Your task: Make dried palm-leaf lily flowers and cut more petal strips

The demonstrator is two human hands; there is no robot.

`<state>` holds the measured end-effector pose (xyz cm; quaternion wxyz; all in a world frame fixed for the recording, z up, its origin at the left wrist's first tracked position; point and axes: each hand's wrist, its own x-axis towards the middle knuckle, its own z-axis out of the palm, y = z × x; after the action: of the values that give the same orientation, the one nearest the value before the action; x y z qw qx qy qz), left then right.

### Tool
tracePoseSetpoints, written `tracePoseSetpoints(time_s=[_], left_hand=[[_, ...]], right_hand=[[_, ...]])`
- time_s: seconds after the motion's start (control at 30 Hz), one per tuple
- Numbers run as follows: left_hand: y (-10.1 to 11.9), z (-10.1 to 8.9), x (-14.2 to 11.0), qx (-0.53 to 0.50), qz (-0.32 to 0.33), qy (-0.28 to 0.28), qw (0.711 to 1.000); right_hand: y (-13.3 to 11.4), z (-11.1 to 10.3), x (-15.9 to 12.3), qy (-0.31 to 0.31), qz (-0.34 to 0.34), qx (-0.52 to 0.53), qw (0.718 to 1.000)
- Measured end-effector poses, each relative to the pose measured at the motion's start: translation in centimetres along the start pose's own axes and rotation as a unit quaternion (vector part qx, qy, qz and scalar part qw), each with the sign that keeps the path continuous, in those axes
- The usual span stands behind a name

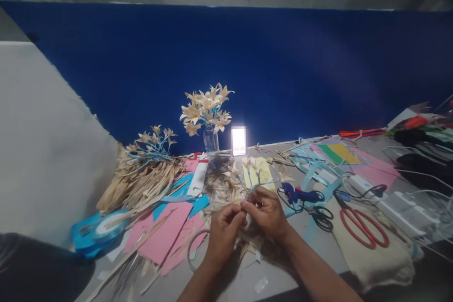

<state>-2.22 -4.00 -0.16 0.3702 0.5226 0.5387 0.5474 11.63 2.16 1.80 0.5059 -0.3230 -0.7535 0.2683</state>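
Note:
Near the middle of the table, my left hand (224, 229) and my right hand (268, 212) meet with fingertips pinched together. Between them is the stem end of a handmade flower spray (252, 166), with cream petals and thin light-blue stems fanning out beyond my fingers. The fingers cover the exact spot being gripped. Behind the spray lies a yellow paper sheet (267, 175). Dry husk scraps (226, 188) are strewn around and under my hands. A pale ring-shaped roll (194, 247) sits beside my left wrist.
A glass vase (211, 144) of finished flowers stands at the back beside a bright phone-like screen (239, 141). Husk bundles (141, 181), pink paper (166, 233) and blue tape (109, 225) are leftward. Rightward lie a blue glue gun (302, 194), red-handled scissors (364, 224) and a power strip (406, 212).

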Motion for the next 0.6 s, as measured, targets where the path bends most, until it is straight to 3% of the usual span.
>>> tracePoseSetpoints(time_s=[0.13, 0.23, 0.4, 0.47, 0.6], left_hand=[[0.1, 0.4, 0.0, 0.099, 0.084, 0.059, 0.990], [0.5, 0.4, 0.6, 0.080, 0.062, 0.063, 0.993], [0.3, -0.2, 1.8, 0.031, 0.024, 0.060, 0.997], [-0.3, -0.3, 2.1, 0.026, 0.017, 0.053, 0.998], [-1.5, -0.5, 2.1, 0.028, 0.001, 0.047, 0.998]], right_hand=[[1.1, 1.0, -0.3, 0.013, 0.045, 0.031, 0.998], [1.8, 1.3, 0.2, 0.014, 0.080, 0.065, 0.995], [2.2, 0.7, 1.5, -0.105, 0.178, 0.146, 0.967], [2.5, 0.6, 1.7, -0.115, 0.158, 0.127, 0.972], [3.3, 1.3, 1.1, -0.074, 0.057, 0.007, 0.996]])
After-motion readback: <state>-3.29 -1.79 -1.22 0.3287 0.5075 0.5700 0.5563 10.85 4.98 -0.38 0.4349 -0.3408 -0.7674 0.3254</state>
